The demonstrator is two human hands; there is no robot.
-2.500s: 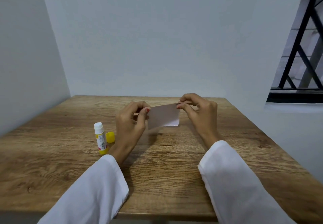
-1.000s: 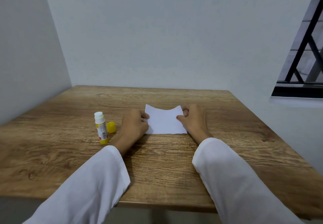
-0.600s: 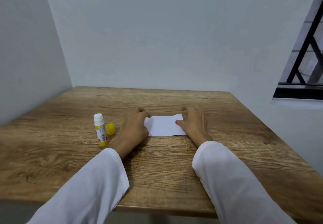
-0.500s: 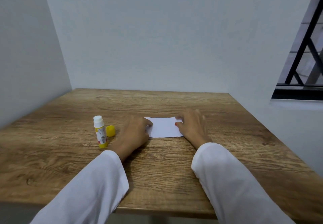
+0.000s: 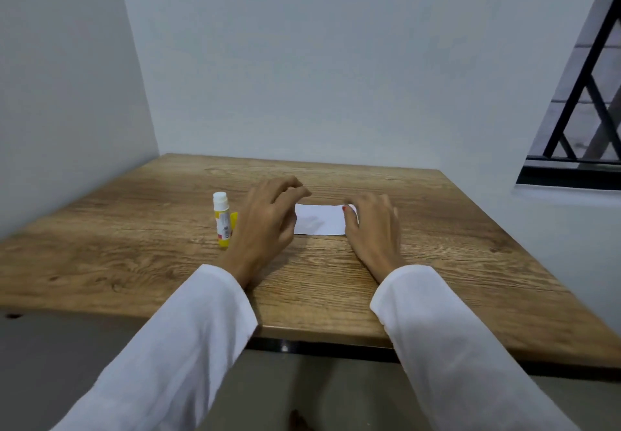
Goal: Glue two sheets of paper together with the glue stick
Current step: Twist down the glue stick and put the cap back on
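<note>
The left hand [image 5: 268, 219] has lifted off the paper [image 5: 319, 219] since a moment ago, fingers loosely curled and released, hovering just left of it. The right hand [image 5: 374, 225] stays flat on the paper's right edge, fingers straight, probably pinning the 2 sheets down so the glue takes. Paper lies flat mid-table [image 5: 134, 246], towards the far edge. The glue stick [image 5: 221, 220] stands upright to the left, uncapped, its yellow cap [image 5: 234, 219] just beside it.
</note>
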